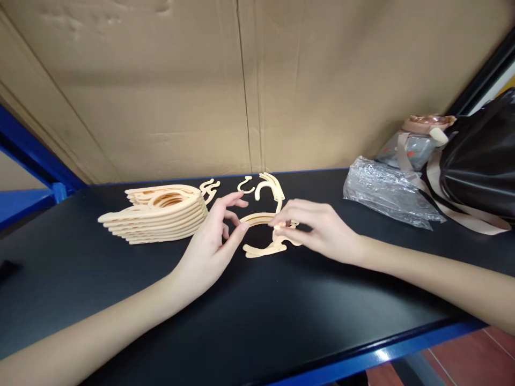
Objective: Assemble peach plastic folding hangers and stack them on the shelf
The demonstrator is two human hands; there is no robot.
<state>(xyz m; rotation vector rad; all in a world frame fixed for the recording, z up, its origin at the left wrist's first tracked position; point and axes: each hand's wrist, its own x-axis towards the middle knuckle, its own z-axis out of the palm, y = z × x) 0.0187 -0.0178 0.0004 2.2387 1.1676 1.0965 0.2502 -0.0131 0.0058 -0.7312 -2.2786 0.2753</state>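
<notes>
A cream plastic curved hanger arm [258,219] lies between my two hands, just above the black tabletop. My left hand [213,230] has its thumb and a bent finger at the arm's left end, with the index finger raised off it. At the other end, my right hand [317,228] pinches a small cream piece, mostly hidden by the fingers. Below that, cream hook-shaped pieces [265,250] rest on the table. Behind the hands lie more curved pieces [271,186] and a thin cream hook [246,185].
Left of my hands stands a stack of cream hanger parts [161,220], with loose hooks [210,188] behind it. To the right are crumpled clear plastic bags [386,190], a strapped bottle [418,142] and a black bag [483,161]. Cardboard [181,96] backs the blue-edged table [249,321].
</notes>
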